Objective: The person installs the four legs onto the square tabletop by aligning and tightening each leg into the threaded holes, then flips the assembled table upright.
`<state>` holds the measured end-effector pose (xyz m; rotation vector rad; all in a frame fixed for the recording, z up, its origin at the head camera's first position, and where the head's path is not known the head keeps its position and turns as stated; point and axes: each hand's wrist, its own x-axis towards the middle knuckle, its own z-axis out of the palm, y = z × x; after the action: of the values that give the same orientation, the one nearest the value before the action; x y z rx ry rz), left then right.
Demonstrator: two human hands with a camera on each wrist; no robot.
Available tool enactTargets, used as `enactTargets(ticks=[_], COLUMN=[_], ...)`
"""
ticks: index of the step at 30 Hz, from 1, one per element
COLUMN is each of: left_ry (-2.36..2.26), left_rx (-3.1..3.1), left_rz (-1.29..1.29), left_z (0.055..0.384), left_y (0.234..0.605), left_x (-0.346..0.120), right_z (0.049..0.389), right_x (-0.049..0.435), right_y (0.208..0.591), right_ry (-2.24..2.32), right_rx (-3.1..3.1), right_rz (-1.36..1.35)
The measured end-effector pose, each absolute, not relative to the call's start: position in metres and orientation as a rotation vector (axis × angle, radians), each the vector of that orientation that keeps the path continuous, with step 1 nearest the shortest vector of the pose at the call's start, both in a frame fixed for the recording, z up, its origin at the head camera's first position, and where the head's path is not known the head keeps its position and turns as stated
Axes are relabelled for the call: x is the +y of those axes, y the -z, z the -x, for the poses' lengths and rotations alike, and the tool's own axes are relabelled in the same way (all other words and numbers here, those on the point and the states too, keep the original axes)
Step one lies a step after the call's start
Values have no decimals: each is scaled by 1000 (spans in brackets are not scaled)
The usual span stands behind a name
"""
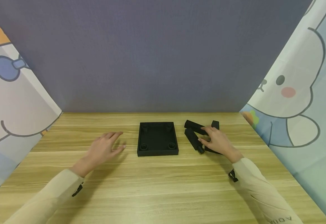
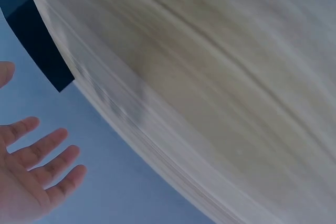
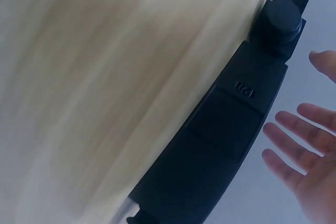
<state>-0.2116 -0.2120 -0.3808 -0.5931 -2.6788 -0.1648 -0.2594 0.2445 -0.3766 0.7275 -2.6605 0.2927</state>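
A black square tray-like base [image 1: 158, 153] with a raised rim lies on the table, a round socket in each corner. To its right are several black leg-like bars; one [image 1: 192, 139] ends in a round peg, another [image 1: 193, 125] lies behind it. My right hand [image 1: 217, 141] hovers over these bars, fingers spread, partly hiding them. In the right wrist view a black bar [image 3: 210, 145] with a peg end shows beside the loose fingers [image 3: 294, 150]. Left of the base my left hand [image 1: 102, 151] is held above the table, holding nothing; its fingers [image 2: 47, 145] are apart in the left wrist view.
The wood-grain table [image 1: 157, 186] runs back to a grey-blue panel [image 1: 151, 56]. Cartoon-printed cloth [image 1: 291, 130] hangs along both sides. A small black strap piece [image 1: 232, 175] shows under each sleeve.
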Motion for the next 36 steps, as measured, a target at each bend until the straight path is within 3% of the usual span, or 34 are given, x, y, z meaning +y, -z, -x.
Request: enactTargets(ticks=[36], left_ry=[219], left_rx=[-2761], left_rz=[767], left_z=[217], left_y=[387], left_x=[-151], right_z=[276], right_x=[211], right_y=[375], right_ry=[-470], right_rx=[-2872], right_rz=[-714])
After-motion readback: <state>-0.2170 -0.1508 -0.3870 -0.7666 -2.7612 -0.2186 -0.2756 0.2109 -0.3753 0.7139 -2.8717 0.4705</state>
